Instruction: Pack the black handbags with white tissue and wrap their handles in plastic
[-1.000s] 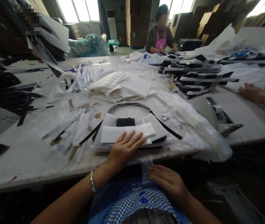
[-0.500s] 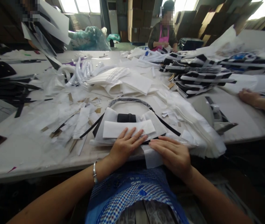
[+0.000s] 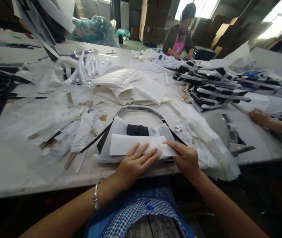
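Observation:
A black handbag [image 3: 138,130] wrapped in white paper lies flat near the table's front edge, its strap [image 3: 141,109] arched behind it. A folded white paper strip [image 3: 128,144] lies across its front. My left hand [image 3: 134,161] rests flat on that strip with fingers spread. My right hand [image 3: 185,158] sits at the bag's right end, its fingers pinching a small white piece of paper [image 3: 167,150] against the wrapping.
Paper scraps and strips [image 3: 63,132] litter the white table [image 3: 19,165] to the left. Folded white sheets [image 3: 133,86] lie behind the bag, stacked wrapped bags [image 3: 212,86] at back right. Another person's hand [image 3: 259,116] rests at right; a person in a pink apron [image 3: 180,39] works at the far end.
My right hand rose from my lap with a piece of white paper and brought it up onto the bag's right end. My left hand stayed pressed on the strip.

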Demonstrator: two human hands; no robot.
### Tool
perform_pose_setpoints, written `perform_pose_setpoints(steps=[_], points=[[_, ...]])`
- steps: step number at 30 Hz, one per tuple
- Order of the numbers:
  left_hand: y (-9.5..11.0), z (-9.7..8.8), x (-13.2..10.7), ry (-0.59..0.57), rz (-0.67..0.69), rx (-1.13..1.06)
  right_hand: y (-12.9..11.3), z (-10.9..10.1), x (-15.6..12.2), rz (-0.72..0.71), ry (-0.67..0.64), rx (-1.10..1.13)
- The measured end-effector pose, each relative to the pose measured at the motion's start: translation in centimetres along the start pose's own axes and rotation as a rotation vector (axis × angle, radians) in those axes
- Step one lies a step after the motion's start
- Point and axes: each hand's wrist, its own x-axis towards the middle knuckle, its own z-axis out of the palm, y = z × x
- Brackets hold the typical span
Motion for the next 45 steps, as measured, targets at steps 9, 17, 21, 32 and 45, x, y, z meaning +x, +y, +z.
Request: perform_pose_setpoints(steps=[9,17,21,32,45], points=[[-0.6,-0.2,-0.1,0.004,0.028,-0.043,-0.1,0.4,-0.6,0.152,0.032,0.1],[-0.5,-0.2,-0.4,-0.008,0.035,-0.056,-4.1,-2.6,-3.6,0.086,0.009,0.321],[-0.5,-0.2,-0.4,-0.008,0.028,-0.055,-5.5,-3.2,-6.8,0.06,-0.074,0.407],[0.0,-0.2,-0.3,0.008,0.06,-0.014,-7.0,-1.1,-12.4,-0.094,-0.101,0.347],[0.0,0.3,-0.6,0.004,0.068,0.009,-7.0,-4.6,-5.4,-0.127,-0.007,0.197]])
